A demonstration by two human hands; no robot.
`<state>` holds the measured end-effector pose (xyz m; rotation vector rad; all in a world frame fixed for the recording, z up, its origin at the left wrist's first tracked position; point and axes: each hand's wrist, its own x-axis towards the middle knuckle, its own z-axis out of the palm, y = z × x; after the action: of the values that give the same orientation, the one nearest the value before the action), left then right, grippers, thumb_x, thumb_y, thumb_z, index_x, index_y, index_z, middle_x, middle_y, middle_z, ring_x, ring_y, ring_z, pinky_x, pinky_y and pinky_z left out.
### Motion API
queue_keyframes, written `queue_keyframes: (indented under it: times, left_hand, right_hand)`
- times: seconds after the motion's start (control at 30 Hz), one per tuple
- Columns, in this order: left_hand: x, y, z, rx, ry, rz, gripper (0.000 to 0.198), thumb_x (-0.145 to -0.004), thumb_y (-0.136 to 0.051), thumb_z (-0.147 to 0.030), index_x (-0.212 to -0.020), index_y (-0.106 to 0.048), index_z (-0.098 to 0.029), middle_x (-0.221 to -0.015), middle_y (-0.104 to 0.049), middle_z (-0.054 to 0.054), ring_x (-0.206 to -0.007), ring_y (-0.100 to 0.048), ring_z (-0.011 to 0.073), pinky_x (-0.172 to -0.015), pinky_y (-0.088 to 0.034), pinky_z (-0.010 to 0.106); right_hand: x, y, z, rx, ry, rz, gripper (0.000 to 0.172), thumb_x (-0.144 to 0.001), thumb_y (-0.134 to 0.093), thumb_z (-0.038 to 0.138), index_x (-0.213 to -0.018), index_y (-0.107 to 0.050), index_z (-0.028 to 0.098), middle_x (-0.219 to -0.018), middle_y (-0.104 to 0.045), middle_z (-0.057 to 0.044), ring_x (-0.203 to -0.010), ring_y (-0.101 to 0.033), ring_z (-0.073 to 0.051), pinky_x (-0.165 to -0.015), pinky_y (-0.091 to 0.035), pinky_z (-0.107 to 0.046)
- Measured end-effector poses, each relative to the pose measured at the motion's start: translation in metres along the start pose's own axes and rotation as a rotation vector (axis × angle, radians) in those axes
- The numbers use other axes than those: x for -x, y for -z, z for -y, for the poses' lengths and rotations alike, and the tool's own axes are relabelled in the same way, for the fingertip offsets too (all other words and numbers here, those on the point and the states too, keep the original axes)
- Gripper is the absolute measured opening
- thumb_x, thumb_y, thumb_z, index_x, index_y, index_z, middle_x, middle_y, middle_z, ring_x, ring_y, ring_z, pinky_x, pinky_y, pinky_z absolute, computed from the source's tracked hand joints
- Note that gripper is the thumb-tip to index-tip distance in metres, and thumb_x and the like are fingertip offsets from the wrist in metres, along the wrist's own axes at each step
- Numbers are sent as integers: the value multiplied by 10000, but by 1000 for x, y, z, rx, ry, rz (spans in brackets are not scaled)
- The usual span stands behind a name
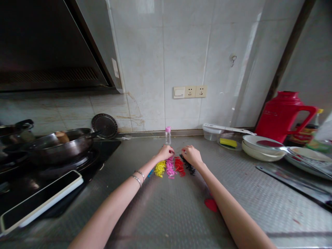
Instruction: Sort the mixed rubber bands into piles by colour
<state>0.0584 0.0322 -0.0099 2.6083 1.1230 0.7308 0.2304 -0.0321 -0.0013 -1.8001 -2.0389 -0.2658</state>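
Several small piles of coloured bits lie side by side on the steel counter (168, 211): yellow (160, 168), pink (170, 167), red (179, 166) and black (189, 167), with a few blue ones (150, 173) at the left. My left hand (165, 153) rests at the far end of the yellow and pink piles, fingers curled in a pinch. My right hand (191, 154) sits over the far end of the red and black piles, fingers curled too. What either pinch holds is too small to see. A small clear bottle with a pink cap (168, 135) stands just behind my hands.
A wok (58, 143) sits on the stove at the left, a phone (38, 200) lying in front of it. To the right are stacked bowls (261, 147), a yellow sponge (228, 142), a red thermos jug (281, 116) and a long knife (293, 180). A red lid (210, 204) lies by my right forearm.
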Motion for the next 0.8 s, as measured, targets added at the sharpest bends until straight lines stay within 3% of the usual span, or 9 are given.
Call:
queue_keyframes:
  times: [0.13, 0.33, 0.43, 0.57, 0.67, 0.8]
  left_hand:
    - [2, -9, -2, 77, -23, 40, 235, -649, -533, -221, -807, -691, -147, -746, -662, 49, -656, -543, 134, -613, -379, 210]
    - [9, 4, 34, 257, 187, -219, 295, -703, -473, -315, -731, -684, -110, -657, -642, 39, -596, -516, 122, -557, -351, 212]
    - [20, 17, 57, 335, 389, -312, 351, -701, -456, -367, -653, -674, -96, -441, -519, 2, -450, -430, 93, -474, -293, 207]
    - [35, 28, 75, 453, 522, -442, 355, -693, -443, -385, -596, -638, -104, -378, -406, -35, -373, -340, 61, -430, -249, 199]
    - [41, 29, 79, 527, 576, -479, 338, -692, -423, -370, -562, -600, -113, -346, -330, -56, -336, -286, 52, -402, -218, 197]
    - [41, 26, 80, 517, 548, -463, 321, -673, -426, -344, -484, -556, -121, -331, -315, -53, -333, -287, 51, -401, -213, 195]
  right_hand:
    - [0, -1, -1, -3, -8, 1, 289, -811, -368, 297, -912, -623, 204, -940, -603, -64, -941, -486, -170, -729, -353, -213]
    - [1, -2, -2, -6, 4, -8, 293, -815, -360, 300, -903, -623, 205, -931, -606, -59, -935, -489, -165, -728, -353, -217]
    - [1, -2, -2, -11, 2, -11, 285, -809, -371, 297, -906, -623, 206, -927, -607, -60, -940, -488, -164, -721, -355, -212]
    - [1, -2, -2, -8, 1, -19, 275, -802, -384, 290, -903, -624, 206, -916, -608, -59, -940, -490, -166, -713, -360, -210]
    - [1, -2, -1, -10, 7, -21, 273, -801, -383, 283, -894, -627, 203, -909, -608, -60, -939, -491, -167, -712, -363, -212]
    - [0, 0, 2, -36, 5, -22, 277, -803, -381, 286, -892, -629, 201, -921, -604, -63, -947, -485, -167, -725, -367, -213]
